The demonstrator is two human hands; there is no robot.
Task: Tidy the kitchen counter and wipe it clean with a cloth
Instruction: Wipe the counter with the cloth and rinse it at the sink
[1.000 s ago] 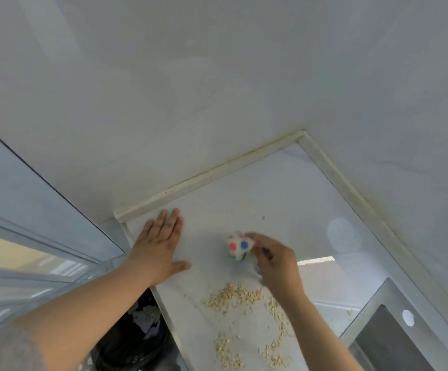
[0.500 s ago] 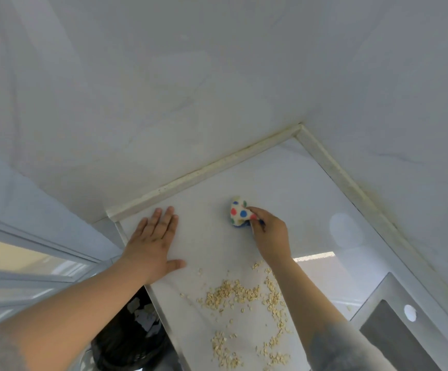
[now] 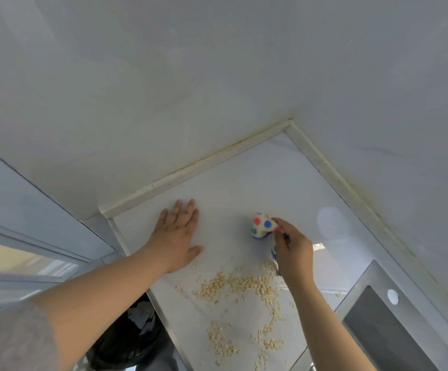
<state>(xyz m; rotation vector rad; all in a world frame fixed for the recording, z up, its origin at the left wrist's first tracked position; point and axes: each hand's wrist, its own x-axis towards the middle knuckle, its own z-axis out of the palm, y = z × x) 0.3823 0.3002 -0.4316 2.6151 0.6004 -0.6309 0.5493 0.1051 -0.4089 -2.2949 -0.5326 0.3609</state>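
Note:
A white cloth with coloured dots [image 3: 262,225] is bunched on the pale kitchen counter [image 3: 233,188], and my right hand [image 3: 293,247] grips it from the near side, pressing it to the surface. My left hand [image 3: 176,235] lies flat on the counter near its left edge, fingers straight and spread. A scatter of oat flakes [image 3: 240,286] lies just in front of both hands, and more flakes [image 3: 221,341] trail toward the near edge.
White walls meet the counter at a back corner [image 3: 288,125] with a raised trim strip. A metal-framed dark sink or hob [image 3: 386,333] sits at the right. A black bin bag [image 3: 129,341] stands below the counter's left edge. A window frame [image 3: 29,253] runs along the left.
My right hand has swept the cloth away from me and then back toward the oat flakes, which have bunched closer together. My left hand has stayed flat in place.

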